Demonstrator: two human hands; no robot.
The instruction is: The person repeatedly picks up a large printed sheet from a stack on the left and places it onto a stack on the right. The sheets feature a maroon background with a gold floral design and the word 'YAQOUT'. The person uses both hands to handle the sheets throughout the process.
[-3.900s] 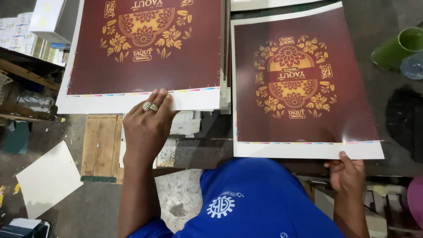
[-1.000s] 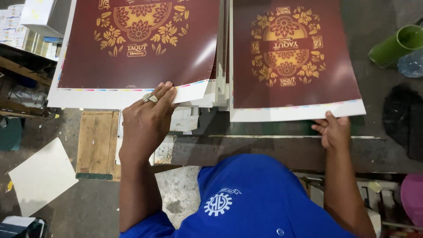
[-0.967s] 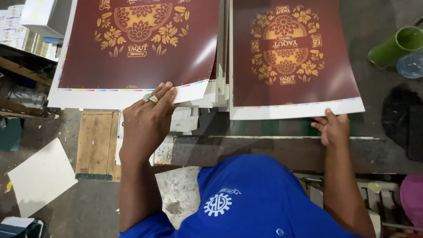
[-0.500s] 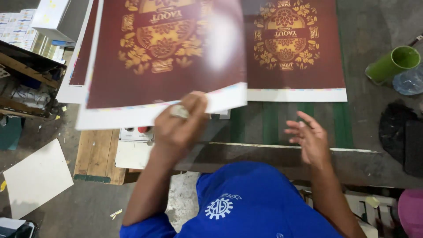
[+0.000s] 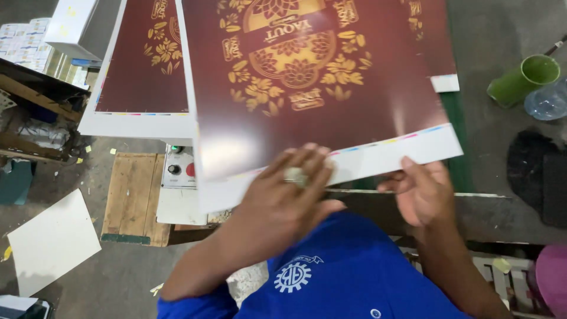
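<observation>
A large glossy maroon printed sheet (image 5: pixel 313 88) with a gold flower emblem and a white lower border hangs in the air in front of me. My left hand (image 5: pixel 283 201), with a ring on one finger, grips its lower white edge. My right hand (image 5: pixel 422 192) touches the same edge from beneath, further right. To the left lies a stack of like maroon sheets (image 5: pixel 144 77). A second pile at the right is mostly hidden behind the lifted sheet, with only a white corner (image 5: pixel 444 82) showing.
A green cup (image 5: pixel 522 80) and a clear plastic container (image 5: pixel 546 100) stand at the right, with a black cloth (image 5: pixel 537 177) below them. A small control box with buttons (image 5: pixel 177 171) sits under the left stack. A wooden pallet (image 5: pixel 133 198) and a white board (image 5: pixel 50 242) lie on the floor.
My left hand has lifted the top sheet off the left stack and carried it rightward. My right hand has left the right pile and come under the lifted sheet's edge.
</observation>
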